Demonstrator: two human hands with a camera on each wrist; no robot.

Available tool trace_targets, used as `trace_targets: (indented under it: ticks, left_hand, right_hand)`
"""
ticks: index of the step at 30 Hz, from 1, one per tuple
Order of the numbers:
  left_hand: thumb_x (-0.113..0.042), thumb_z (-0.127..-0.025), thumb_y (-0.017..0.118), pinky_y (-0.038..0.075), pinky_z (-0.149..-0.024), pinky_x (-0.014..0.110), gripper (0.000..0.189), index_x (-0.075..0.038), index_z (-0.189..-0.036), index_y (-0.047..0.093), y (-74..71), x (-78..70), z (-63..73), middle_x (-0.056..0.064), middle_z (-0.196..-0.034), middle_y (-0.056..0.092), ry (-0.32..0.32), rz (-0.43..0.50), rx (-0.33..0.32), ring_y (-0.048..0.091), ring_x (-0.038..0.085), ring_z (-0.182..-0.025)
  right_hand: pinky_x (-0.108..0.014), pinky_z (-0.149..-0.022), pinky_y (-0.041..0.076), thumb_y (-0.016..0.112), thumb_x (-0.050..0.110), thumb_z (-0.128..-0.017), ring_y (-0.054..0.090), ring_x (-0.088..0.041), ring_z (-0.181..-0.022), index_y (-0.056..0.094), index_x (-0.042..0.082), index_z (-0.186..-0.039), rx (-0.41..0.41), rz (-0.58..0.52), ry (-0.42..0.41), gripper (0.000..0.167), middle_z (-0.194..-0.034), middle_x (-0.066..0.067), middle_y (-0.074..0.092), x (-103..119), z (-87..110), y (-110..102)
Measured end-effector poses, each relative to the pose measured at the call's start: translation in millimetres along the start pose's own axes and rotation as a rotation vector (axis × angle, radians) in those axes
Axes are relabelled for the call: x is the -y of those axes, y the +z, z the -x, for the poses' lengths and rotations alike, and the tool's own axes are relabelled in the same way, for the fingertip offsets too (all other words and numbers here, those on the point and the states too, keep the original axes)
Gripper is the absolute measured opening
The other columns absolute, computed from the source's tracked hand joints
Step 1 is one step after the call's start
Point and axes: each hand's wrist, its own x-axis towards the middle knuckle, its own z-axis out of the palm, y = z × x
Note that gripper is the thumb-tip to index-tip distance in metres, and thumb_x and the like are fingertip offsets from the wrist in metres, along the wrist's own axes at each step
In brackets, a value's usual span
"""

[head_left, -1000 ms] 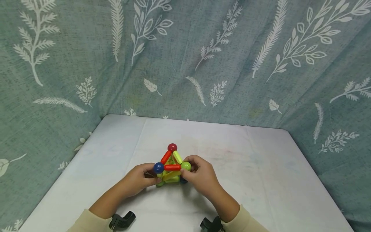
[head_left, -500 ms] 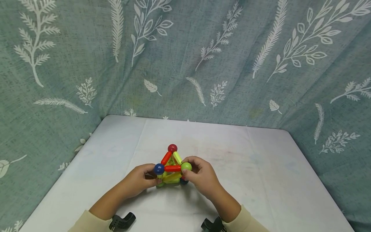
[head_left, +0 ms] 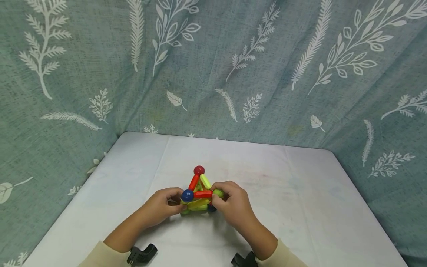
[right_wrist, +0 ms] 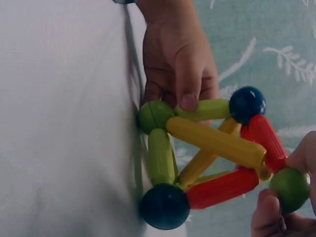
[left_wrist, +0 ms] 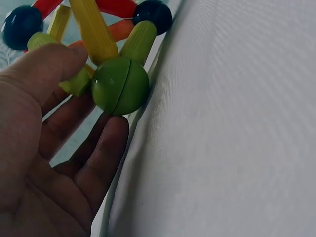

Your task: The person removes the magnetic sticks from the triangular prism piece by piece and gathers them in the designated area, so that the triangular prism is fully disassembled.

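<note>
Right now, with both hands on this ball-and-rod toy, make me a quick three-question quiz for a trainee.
1. Multiple choice: Which ball of the ball-and-rod toy appears highest in the head view?
A) blue
B) red
C) yellow
2. True or false: The right hand grips a green ball.
3. Fill in the colour: In the right wrist view, the left hand holds a ____ rod.

Key: 1. B, the red ball. 2. True. 3. Yellow-green.

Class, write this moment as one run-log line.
left hand: grips yellow-green ribbed rod | right hand: grips shiny upper green ball | shiny red ball: atop multicoloured ball-and-rod frame
</note>
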Motion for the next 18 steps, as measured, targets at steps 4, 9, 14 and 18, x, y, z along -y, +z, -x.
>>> trace_targets:
  ticks: [4, 9, 14, 18]
  left_hand:
    - [-0.026, -0.089, 0.084, 0.058, -0.092, 0.035, 0.019, -0.026, -0.106, 0.074, -2.5, 0.1, 0.4, -0.009, -0.105, 0.074, -0.019, -0.004, -0.009, 0.069, 0.013, -0.102]
    - [-0.022, -0.087, 0.085, 0.058, -0.086, 0.029, 0.016, -0.025, -0.1, 0.077, -3.7, 1.2, 1.2, -0.007, -0.104, 0.075, 0.032, 0.016, -0.001, 0.07, 0.013, -0.097]
    - [-0.021, -0.085, 0.087, 0.058, -0.082, 0.026, 0.016, -0.026, -0.098, 0.079, -1.8, 1.6, 0.2, -0.005, -0.105, 0.074, 0.103, 0.036, 0.016, 0.07, 0.011, -0.092]
    - [-0.021, -0.085, 0.087, 0.058, -0.083, 0.025, 0.017, -0.027, -0.098, 0.078, -0.9, 2.0, 0.0, -0.006, -0.106, 0.074, 0.097, 0.033, 0.019, 0.07, 0.01, -0.093]
  right_hand:
    - [-0.024, -0.064, 0.056, 0.072, 0.01, -0.091, 0.061, -0.015, -0.08, 0.077, 0.024, -0.102, 0.01, -0.041, 0.005, 0.019, -0.106, 0.007, 0.069, -0.2, -1.2, -0.1]
    - [-0.023, -0.065, 0.057, 0.074, 0.009, -0.09, 0.062, -0.017, -0.081, 0.076, 0.023, -0.101, 0.039, -0.073, 0.017, 0.017, -0.108, 0.004, 0.069, 1.9, -0.7, 1.6]
    - [-0.023, -0.068, 0.057, 0.074, 0.009, -0.089, 0.063, -0.016, -0.085, 0.075, 0.022, -0.099, 0.047, -0.063, 0.029, 0.016, -0.108, 0.003, 0.07, 3.5, 0.6, 2.8]
    - [-0.024, -0.065, 0.057, 0.076, 0.012, -0.092, 0.063, -0.017, -0.079, 0.075, 0.021, -0.104, 0.051, -0.11, 0.047, 0.016, -0.104, 0.002, 0.069, 1.7, 0.8, -1.5]
